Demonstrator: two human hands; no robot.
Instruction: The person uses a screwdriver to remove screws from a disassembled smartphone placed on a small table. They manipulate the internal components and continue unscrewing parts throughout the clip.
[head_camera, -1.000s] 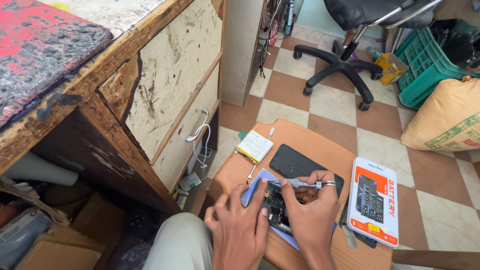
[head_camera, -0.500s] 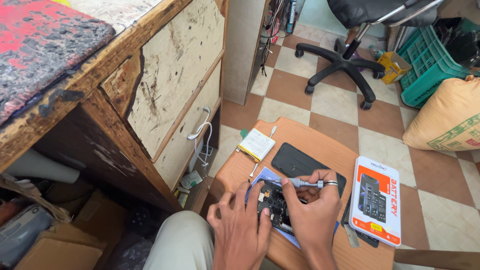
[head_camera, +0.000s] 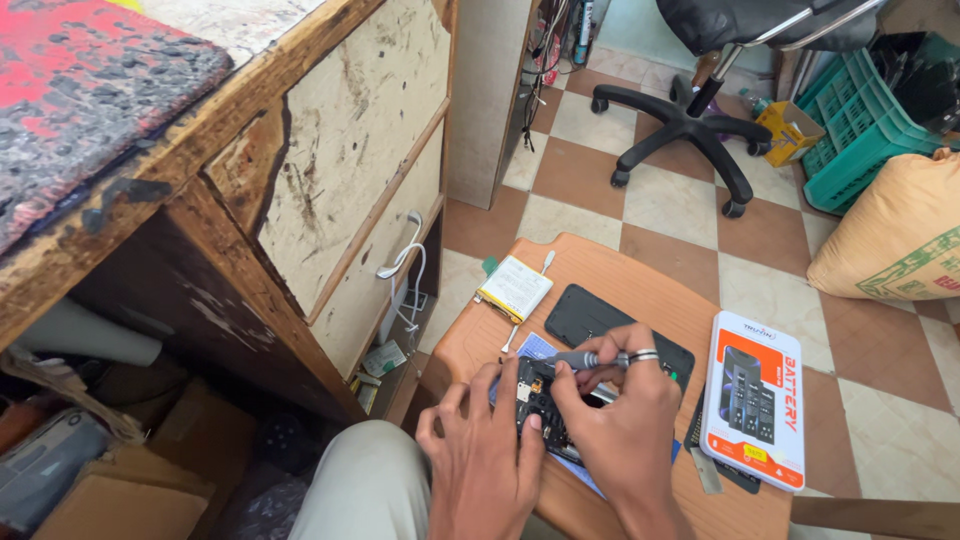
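On a small wooden stool lies an opened phone with its circuit board showing, resting on a blue mat. My left hand presses down on the phone's near left edge. My right hand grips a slim grey screwdriver, its tip down on the phone's upper part. A ring sits on one finger of that hand. Most of the phone is covered by my hands.
A white battery pack and a black back cover lie farther back on the stool; a white-and-orange box sits at the right. A worn wooden desk stands left. Behind are an office chair base, green crate and tan sack.
Both hands stay on the phone with only small shifts of the screwdriver. The camera has drifted slightly.
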